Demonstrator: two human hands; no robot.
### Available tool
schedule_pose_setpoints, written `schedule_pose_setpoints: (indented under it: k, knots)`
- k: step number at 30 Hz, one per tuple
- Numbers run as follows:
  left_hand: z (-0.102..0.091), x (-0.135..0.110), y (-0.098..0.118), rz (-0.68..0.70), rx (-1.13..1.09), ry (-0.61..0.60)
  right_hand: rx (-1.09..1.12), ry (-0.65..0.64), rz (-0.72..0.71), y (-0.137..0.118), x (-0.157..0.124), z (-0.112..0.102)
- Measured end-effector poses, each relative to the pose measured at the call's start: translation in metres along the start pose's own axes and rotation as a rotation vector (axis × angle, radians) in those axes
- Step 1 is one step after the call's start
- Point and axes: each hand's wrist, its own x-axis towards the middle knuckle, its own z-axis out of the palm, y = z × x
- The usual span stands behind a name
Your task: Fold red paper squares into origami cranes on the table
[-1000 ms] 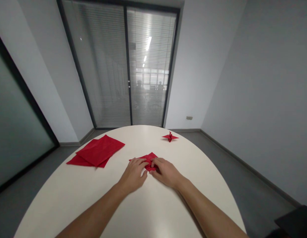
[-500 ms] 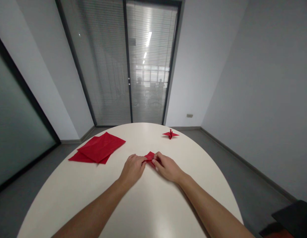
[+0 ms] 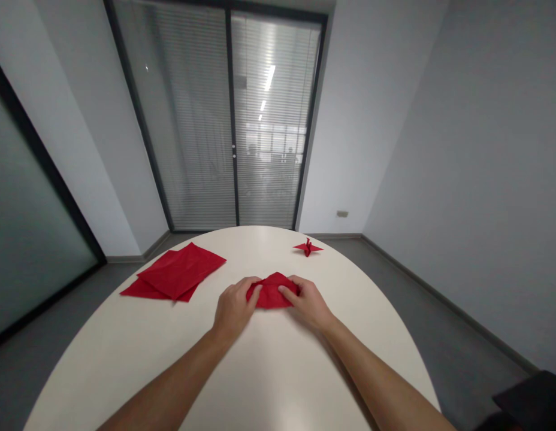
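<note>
The left hand (image 3: 233, 306) and right hand (image 3: 311, 304) hide parts of the red paper (image 3: 273, 294). Below them, the frame crops both forearms (image 3: 183, 372) and the desk (image 3: 260, 377); far right of them, a cropped dark object (image 3: 536, 400) is unidentifiable.

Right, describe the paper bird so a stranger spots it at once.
Take the white table and look toward its far edge, right of centre. Beyond the right hand sits a small red paper bird. Unlike the flat red sheets at left and the folded paper in that hand, it has pointed wings spread wide.
</note>
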Motion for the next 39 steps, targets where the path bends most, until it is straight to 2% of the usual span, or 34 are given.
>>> schedule_pose_setpoints:
  k: [4, 7, 10, 13, 15, 19, 24, 26, 30, 36, 39]
  knots:
    - [-0.005, 0.002, 0.002, -0.079, -0.067, -0.007, 0.173, 0.007, 0.054, 0.002, 0.004, 0.002]
    - [-0.007, 0.004, 0.000, -0.148, -0.108, 0.003, 0.207, 0.000, 0.094, 0.007, 0.006, 0.003]
    - [-0.006, 0.007, -0.004, -0.146, -0.090, 0.065, 0.106, 0.018, 0.122, 0.012, 0.006, 0.003]
    - [-0.006, 0.007, -0.003, -0.060, -0.043, 0.102, -0.050, 0.027, 0.098, 0.016, 0.004, 0.003]
    - [-0.005, 0.004, 0.002, 0.003, -0.050, 0.021, -0.111, 0.009, 0.091, 0.017, 0.002, 0.004]
    - [0.000, -0.005, 0.011, 0.113, -0.052, -0.221, -0.225, -0.023, 0.130, 0.015, -0.002, 0.004]
    - [0.007, -0.011, 0.009, 0.119, 0.008, -0.333, -0.427, -0.023, 0.150, 0.013, -0.004, -0.001]
    - [0.007, -0.011, 0.008, 0.131, 0.031, -0.339, -0.463, -0.015, 0.106, 0.013, -0.003, -0.004]
    - [0.005, -0.011, 0.009, 0.159, 0.061, -0.329, -0.442, -0.032, -0.085, 0.010, -0.003, -0.009]
    - [0.008, -0.012, 0.005, 0.158, 0.097, -0.357, -0.410, -0.275, -0.276, -0.002, -0.008, -0.013]
    - [0.011, -0.013, 0.001, 0.149, 0.054, -0.344, -0.420, -0.318, -0.312, -0.004, -0.010, -0.014]
